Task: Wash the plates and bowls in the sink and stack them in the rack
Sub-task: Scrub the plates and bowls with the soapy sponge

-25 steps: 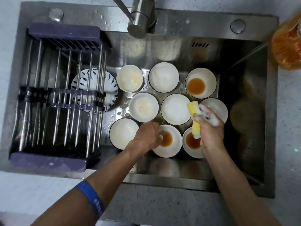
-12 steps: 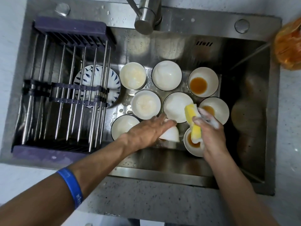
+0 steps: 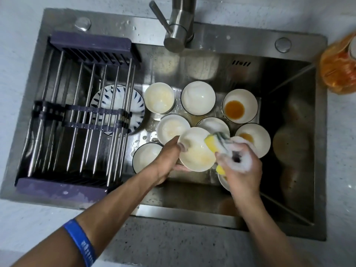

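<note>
The left hand (image 3: pixel 169 160) now grips a white bowl (image 3: pixel 196 151) by its near rim and underside and holds it lifted and tilted above the others; a second ago that hand was only reaching down to this bowl as it sat on the sink floor with brown sauce pooled in it. The sauce has been tipped out, and only a pale orange smear shows on the inside. The right hand (image 3: pixel 240 166), covered in foam, is clenched round a yellow sponge (image 3: pixel 212 143), whose end has moved from hovering beside the bowls to pressing against the inner wall of the lifted bowl. So the scrubbing of this bowl has just begun. Around it in the sink (image 3: pixel 240 195) sit the other bowls: several look soaped and cloudy, while the bowl at the back right (image 3: pixel 239 106) holds a clear pool of brown sauce and another (image 3: pixel 254 137) just beyond the right hand has a smaller one. A blue-patterned plate (image 3: pixel 119 110) lies under the bars of the rack (image 3: pixel 77 120), which spans the left of the sink and carries nothing yet. The tap (image 3: pixel 179 26) shows no water running. Judging by this, most of the task remains: rinsing and racking have not started.
</note>
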Available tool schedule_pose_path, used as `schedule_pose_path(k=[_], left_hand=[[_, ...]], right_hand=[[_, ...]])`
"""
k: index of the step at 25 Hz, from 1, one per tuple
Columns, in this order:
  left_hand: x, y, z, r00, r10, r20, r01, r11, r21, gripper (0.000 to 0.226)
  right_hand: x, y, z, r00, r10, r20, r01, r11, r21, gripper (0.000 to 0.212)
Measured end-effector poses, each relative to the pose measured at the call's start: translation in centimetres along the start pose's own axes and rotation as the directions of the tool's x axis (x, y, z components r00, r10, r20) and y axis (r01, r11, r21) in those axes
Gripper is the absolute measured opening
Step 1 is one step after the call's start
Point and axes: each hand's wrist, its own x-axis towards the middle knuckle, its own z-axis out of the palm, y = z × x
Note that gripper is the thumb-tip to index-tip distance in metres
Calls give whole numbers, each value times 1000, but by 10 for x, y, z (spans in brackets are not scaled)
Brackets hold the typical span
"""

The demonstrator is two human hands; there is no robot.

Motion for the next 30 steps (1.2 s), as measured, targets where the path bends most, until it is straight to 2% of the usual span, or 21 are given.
schedule_pose_path(k=[1, 2, 3, 4, 6, 7, 8, 9, 11, 14, 15, 16, 17, 19, 20, 21, 24, 26, 27, 28, 30], left_hand=[[0, 2, 3, 999, 40, -6, -40, 996, -77, 32], [-1, 5, 7, 995, 101, -23, -103, 987, -120, 27], [-1, 6, 11, 984, 163, -67, -171, 975, -139, 29], [-3, 7, 14, 973, 200, -119, -216, 967, -139, 28], [-7, 8, 21, 966, 171, -192, -201, 969, -147, 30], [-9, 5, 25, 971, 141, -192, -173, 972, -159, 37], [-9, 4, 29, 973, 137, -187, -170, 969, -178, 39], [-9, 6, 31, 967, 154, -204, -192, 964, -181, 36], [-8, 13, 31, 944, 189, -270, -243, 952, -184, 25], [-8, 14, 33, 939, 180, -293, -236, 957, -169, 28], [-9, 12, 33, 938, 204, -280, -256, 953, -164, 29], [-10, 13, 33, 933, 240, -269, -286, 947, -146, 29], [-10, 18, 32, 923, 290, -252, -326, 938, -117, 28], [-5, 29, 32, 907, 353, -231, -375, 925, -59, 26], [-4, 32, 32, 902, 350, -254, -376, 925, -57, 23], [-4, 32, 32, 899, 337, -280, -368, 928, -65, 22], [-3, 27, 21, 909, 306, -283, -338, 938, -73, 26], [2, 34, 10, 928, 291, -231, -309, 950, -42, 27], [5, 39, 9, 940, 265, -215, -278, 960, -32, 29], [7, 42, 11, 949, 236, -208, -250, 967, -42, 28], [8, 49, 12, 960, 197, -200, -213, 975, -61, 29]], right_hand=[[-2, -1, 7, 977, -191, 89, 201, 974, -110, 20], [-1, -1, 14, 922, -319, 218, 368, 897, -245, 17], [4, -1, 21, 861, -349, 369, 484, 784, -388, 16], [9, -6, 26, 827, -271, 493, 521, 700, -488, 20], [19, -19, 33, 767, -124, 629, 535, 665, -521, 29], [23, -21, 36, 761, -110, 640, 514, 704, -490, 29], [26, -22, 39, 798, -105, 593, 469, 727, -502, 25], [27, -26, 40, 843, -90, 531, 422, 722, -548, 21], [25, -31, 44, 865, -18, 502, 383, 670, -636, 13], [25, -36, 53, 881, 54, 470, 194, 865, -463, 8], [27, -36, 54, 904, 29, 426, 175, 885, -431, 8], [30, -35, 55, 930, -35, 365, 220, 850, -479, 19], [31, -33, 54, 936, -79, 343, 276, 769, -577, 32], [29, -26, 52, 931, -87, 355, 327, 630, -705, 47], [27, -26, 54, 913, -74, 401, 348, 654, -672, 43], [24, -27, 54, 879, -87, 469, 382, 718, -582, 36], [21, -25, 44, 745, -195, 638, 533, 749, -394, 31], [12, -19, 36, 670, -182, 719, 627, 658, -418, 42], [8, -18, 35, 659, -163, 734, 659, 597, -459, 51], [5, -21, 36, 689, -87, 720, 629, 564, -534, 57], [9, -18, 37, 769, -75, 635, 513, 664, -544, 56]])
